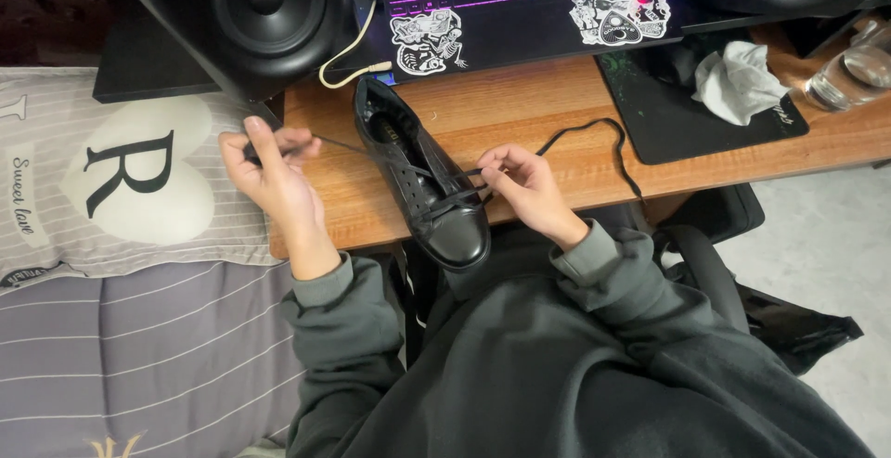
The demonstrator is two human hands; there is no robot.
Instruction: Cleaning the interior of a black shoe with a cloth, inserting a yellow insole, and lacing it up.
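Nearest the camera, two dark green sweatshirt sleeves [594,263] extend from the person's lap toward a wooden desk [548,105]. A black leather shoe [429,180] lies on the desk at its near edge, toe pointing near and slightly overhanging the edge, heel pointing far.

The left hand [269,175] is positioned left of the shoe, over the left edge of the desk. Its fingers [264,142] are pinched closed on one end of the black shoelace [594,133], which runs taut from the hand to the eyelets of the shoe.

The right hand [524,184] is just right of the shoe, beside the lacing. Its fingers are curled closed around the other run of the shoelace near the eyelets. The free end of that lace loops away over the desk to the right and hangs over the near edge.

Left of the desk lies a striped grey cushion [121,180] with a pale heart shape.

Farther back on the desk: a black speaker [264,3] at left, an open laptop [520,3] with purple-lit keys and stickers at centre, and a dark mouse mat [705,115] at right bearing a crumpled white tissue [738,82]. A glass of water [854,73] stands at the far right.
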